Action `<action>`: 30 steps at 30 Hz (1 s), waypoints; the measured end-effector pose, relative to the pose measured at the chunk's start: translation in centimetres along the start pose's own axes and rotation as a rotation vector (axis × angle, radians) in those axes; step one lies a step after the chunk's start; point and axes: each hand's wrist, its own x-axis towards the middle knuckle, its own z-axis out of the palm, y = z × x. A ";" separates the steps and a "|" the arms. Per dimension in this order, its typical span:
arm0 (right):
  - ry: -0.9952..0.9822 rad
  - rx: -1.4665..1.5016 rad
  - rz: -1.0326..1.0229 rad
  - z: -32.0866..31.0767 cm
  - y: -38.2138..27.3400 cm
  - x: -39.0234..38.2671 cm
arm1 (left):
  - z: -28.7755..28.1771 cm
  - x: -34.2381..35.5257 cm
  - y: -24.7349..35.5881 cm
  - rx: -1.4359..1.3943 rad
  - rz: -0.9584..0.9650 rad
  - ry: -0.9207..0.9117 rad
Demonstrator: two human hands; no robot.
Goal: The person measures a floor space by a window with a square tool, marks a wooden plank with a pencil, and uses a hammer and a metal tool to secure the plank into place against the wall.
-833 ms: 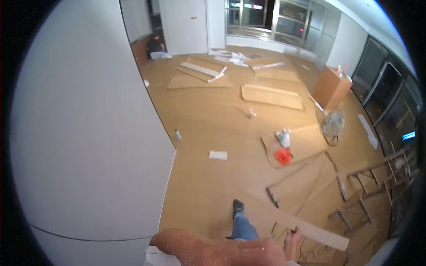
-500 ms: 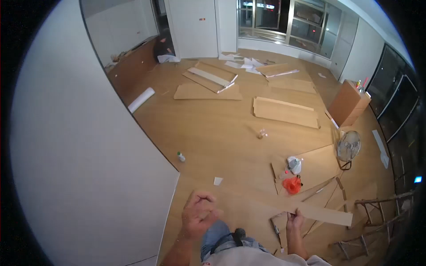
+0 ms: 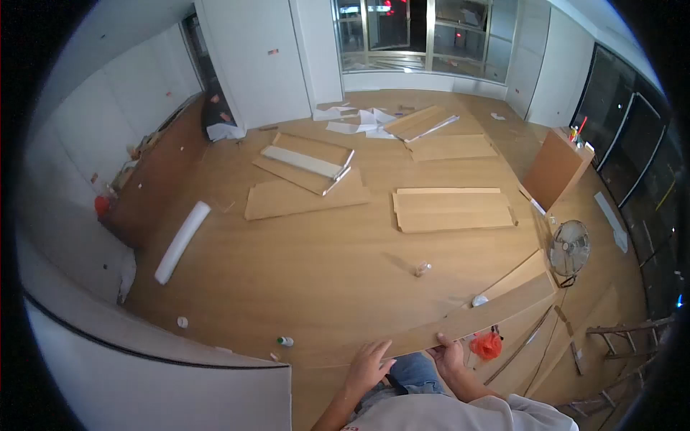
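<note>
A long, narrow light-brown board (image 3: 496, 302) stretches from in front of me toward the right. My left hand (image 3: 369, 363) rests on its near end with fingers bent over it. My right hand (image 3: 448, 355) grips the board's lower edge, thumb on top. Just beside the right hand, an orange plastic bag (image 3: 486, 347) lies on cardboard. The board partly covers a white object (image 3: 480, 300). A small green-capped bottle (image 3: 285, 341) is on the floor left of my hands.
Cardboard sheets (image 3: 453, 208) and white paper (image 3: 359, 122) lie ahead; a white roll (image 3: 181, 243) is left. A fan (image 3: 569, 248), brown cabinet (image 3: 557, 170) and wooden ladders (image 3: 629, 337) are right. A crouching person (image 3: 219, 115) is by the doorway. A white wall (image 3: 144, 359) is nearby.
My left hand has moved from mid-air onto the board. The board has swung up and across to the left in front of me. The view has shifted, showing more of the left side.
</note>
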 end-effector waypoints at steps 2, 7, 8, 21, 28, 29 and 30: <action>0.002 0.014 0.007 3.8 -0.2 4.0 | -0.6 7.2 -1.0 0.088 0.065 -0.038; -0.118 -0.055 0.111 13.0 0.5 16.2 | -1.5 22.0 -8.4 0.225 -0.008 -0.194; -0.127 -0.016 0.143 14.7 0.4 18.7 | -1.1 24.2 -10.5 0.195 -0.050 -0.138; -0.374 -0.478 0.297 38.5 -13.7 56.7 | -12.2 57.0 -22.5 0.076 -0.453 0.200; -0.315 -0.802 -0.216 45.3 -21.4 78.2 | -15.3 73.1 -37.2 0.212 -0.508 0.240; -0.283 -0.938 -0.277 46.8 -22.6 80.3 | -16.0 76.3 -39.0 0.201 -0.501 0.239; -0.234 -1.037 -0.281 48.4 -23.5 82.3 | -16.8 79.5 -40.7 0.221 -0.528 0.183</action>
